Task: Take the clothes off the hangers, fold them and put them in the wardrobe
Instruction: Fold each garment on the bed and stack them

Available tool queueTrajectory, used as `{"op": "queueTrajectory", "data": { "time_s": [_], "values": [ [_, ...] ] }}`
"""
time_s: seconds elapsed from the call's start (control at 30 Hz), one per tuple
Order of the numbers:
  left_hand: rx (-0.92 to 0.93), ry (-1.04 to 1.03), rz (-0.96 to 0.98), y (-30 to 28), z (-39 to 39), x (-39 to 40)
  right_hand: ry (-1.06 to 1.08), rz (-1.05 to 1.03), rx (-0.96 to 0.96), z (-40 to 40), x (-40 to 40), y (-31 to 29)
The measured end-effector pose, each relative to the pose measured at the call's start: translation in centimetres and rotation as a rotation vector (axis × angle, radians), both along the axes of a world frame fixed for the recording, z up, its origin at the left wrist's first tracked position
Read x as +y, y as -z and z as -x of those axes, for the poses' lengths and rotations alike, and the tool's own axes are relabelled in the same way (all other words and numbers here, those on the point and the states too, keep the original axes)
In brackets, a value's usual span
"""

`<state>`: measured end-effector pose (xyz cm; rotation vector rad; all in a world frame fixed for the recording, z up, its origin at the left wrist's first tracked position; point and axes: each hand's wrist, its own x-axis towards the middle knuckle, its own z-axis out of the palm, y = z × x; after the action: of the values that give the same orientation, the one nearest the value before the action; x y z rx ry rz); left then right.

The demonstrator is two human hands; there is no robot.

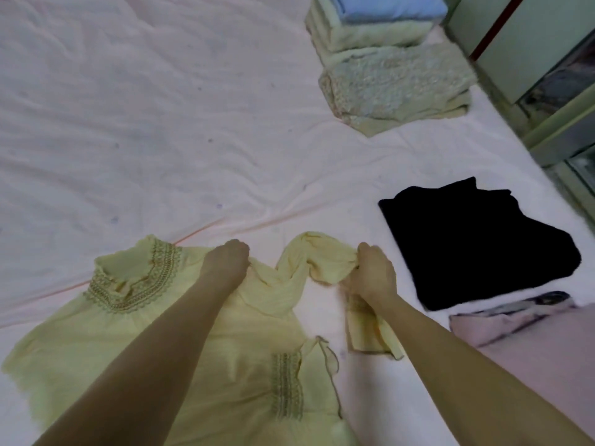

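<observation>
Yellow blouse (96, 342) flat on bed (128, 140) at 6 o'clock — thin, limp, light. Left hand (227, 262) pinches shoulder, right hand (373, 275) clenches bunched sleeve (309, 262) — grip seams.

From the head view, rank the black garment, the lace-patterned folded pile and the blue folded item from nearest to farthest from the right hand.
Measured from the right hand:
1. Black garment, just to its right on the bed.
2. Lace-patterned folded pile, farther up the bed, toward the wardrobe side.
3. Blue folded item, on top of the farthest stack at the top edge.
</observation>
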<state>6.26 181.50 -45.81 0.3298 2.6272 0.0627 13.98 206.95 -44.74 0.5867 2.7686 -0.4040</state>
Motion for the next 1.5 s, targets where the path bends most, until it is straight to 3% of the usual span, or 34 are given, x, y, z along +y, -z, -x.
{"op": "queueTrajectory", "data": {
  "time_s": [0.17, 0.3, 0.37, 0.43, 0.53, 0.6, 0.67, 0.83, 0.97, 1.03, 1.2, 1.27, 1.4, 1.5],
  "values": [
    [0.083, -0.284, 0.016, -1.0, 1.0, 1.7, -0.013, -0.341, 0.515, 1.0, 5.1, -2.9],
    [0.123, -0.168, 0.07, -2.0, 1.6, 4.8, -0.141, -0.293, 0.677, 0.5, 8.6, -4.1],
    [0.144, -0.085, -0.058, -2.1, 1.5, 7.2, -0.185, -0.192, 0.725, 0.1, 9.5, -5.0],
    [0.035, -0.034, -0.307, -2.2, 1.1, 9.8, -0.189, -0.073, 0.668, -0.1, 10.0, -5.4],
    [-0.444, -0.075, -0.693, -4.2, -0.1, 14.7, -0.089, 0.182, 0.408, -0.9, 11.3, -4.9],
    [-0.642, -0.038, -0.782, -5.9, -0.9, 18.0, 0.031, 0.378, 0.307, -1.1, 12.0, -5.0],
    [-0.691, 0.044, -0.82, -6.8, -1.1, 20.6, 0.046, 0.459, 0.263, -1.1, 12.6, -5.6],
    [-0.571, 0.073, -0.836, -5.5, 0.3, 21.7, -0.044, 0.504, 0.062, -1.7, 15.1, -7.6],
    [-0.326, 0.129, -0.567, -3.9, 1.1, 22.0, -0.091, 0.075, 0.062, -2.6, 17.5, -7.6],
    [-0.185, 0.149, -0.408, -3.7, 0.9, 22.4, 0.016, 0.02, 0.086, -3.4, 18.6, -6.6],
    [-0.107, 0.314, -0.499, -4.1, -2.3, 25.0, 0.655, 0.116, 0.242, -6.1, 21.2, -3.4],
    [-0.045, 0.401, -0.499, -3.8, -3.9, 26.5, 0.779, 0.196, 0.248, -6.9, 21.9, -2.7],
    [-0.013, 0.364, -0.537, -2.6, -4.9, 28.7, 0.869, 0.311, 0.361, -7.2, 22.4, -2.2],
    [0.002, 0.323, -0.525, -2.5, -4.4, 29.8, 0.681, 0.349, 0.368, -7.2, 22.5, -2.1]
  ]
}}
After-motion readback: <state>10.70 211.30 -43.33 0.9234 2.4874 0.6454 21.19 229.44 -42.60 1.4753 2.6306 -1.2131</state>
